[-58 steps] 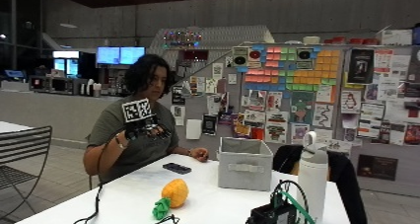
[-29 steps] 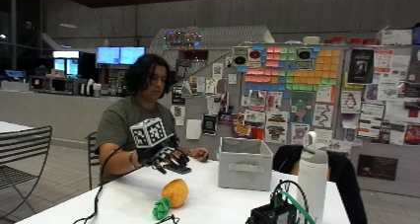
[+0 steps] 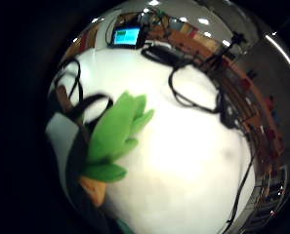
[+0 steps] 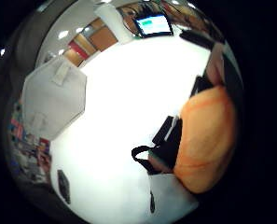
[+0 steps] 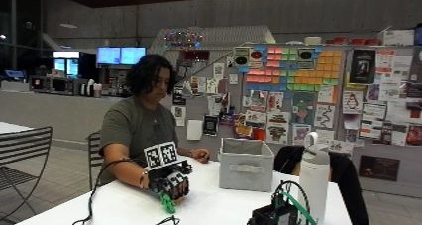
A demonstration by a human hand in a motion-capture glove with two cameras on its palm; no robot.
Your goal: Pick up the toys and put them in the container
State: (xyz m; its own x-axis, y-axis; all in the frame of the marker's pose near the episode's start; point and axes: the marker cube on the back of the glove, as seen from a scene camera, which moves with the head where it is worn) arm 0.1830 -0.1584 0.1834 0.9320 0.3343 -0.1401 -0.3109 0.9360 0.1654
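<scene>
My gloved right hand [image 5: 173, 183] is down on the white table [image 5: 217, 205], its fingers curled over the orange plush toy. In the outside view the hand hides the toy's orange body, and only its green leaves [image 5: 168, 203] stick out below the fingers. The thumb side palm view has the orange body [image 4: 208, 140] close against the palm. The little finger side palm view shows the green leaves [image 3: 117, 131] lying on the table. The grey fabric container [image 5: 246, 163] stands open-topped to the right of the hand, also seen as the container [image 4: 54, 98]. The bare left hand [image 5: 200, 155] rests beside it.
A white bottle [image 5: 315, 170] and a black device with green cables [image 5: 277, 212] stand at the table's front right. A dark phone [image 4: 63, 185] lies on the table. Black cables [image 3: 193, 92] trail across the tabletop. A metal chair [image 5: 26, 150] stands at far left.
The gloved hand has come down from chest height, past the phone, onto the orange toy near the table's front. The toy and the container have not moved.
</scene>
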